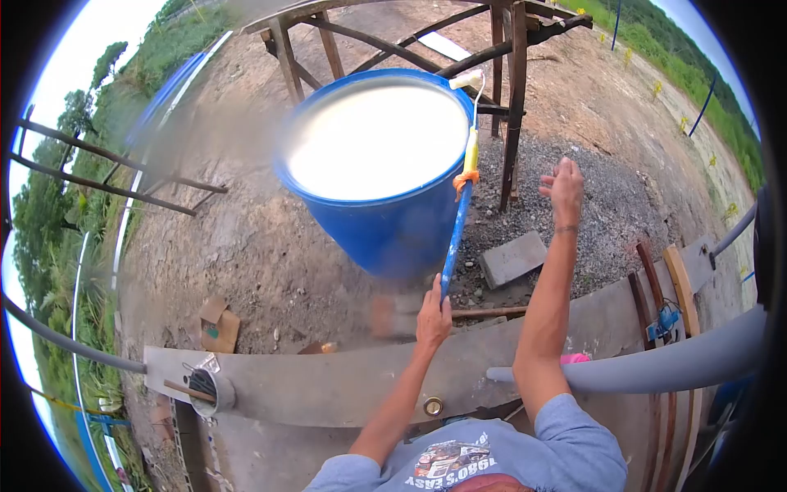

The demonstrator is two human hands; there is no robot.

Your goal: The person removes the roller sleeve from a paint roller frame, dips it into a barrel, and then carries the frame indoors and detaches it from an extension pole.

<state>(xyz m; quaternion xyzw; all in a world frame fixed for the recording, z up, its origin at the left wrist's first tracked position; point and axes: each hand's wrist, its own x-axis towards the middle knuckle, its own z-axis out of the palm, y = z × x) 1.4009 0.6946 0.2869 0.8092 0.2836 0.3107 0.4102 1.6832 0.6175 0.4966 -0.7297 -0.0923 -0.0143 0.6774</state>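
In the head view, the left hand point(433, 316) is closed around the near end of a paint roller point(464, 205), its fingers wrapped about the blue pole. The right hand point(566, 193) is raised over the gravel point(611, 217) to the right, fingers loosely bent and nothing visible in it. The roller runs away from the left hand along the right side of a blue drum point(369, 234), its far end beside the far right part of the rim.

The pole looks stiff and should be fairly light, though its length would make the far end swing and feel heavier when wet. The blue stretch seems the surest place to hold, with a second grip below the orange tie point(466, 178); the roller sleeve point(466, 79) is probably soft and slick if wet.

In looks, the roller has a scuffed blue pole, a yellow handle point(471, 152), a thin bent wire and a pale sleeve. The drum's contents point(377, 135) look creamy white, probably liquid, but glare hides the surface. A concrete block point(512, 258) lies near the drum, on the right.
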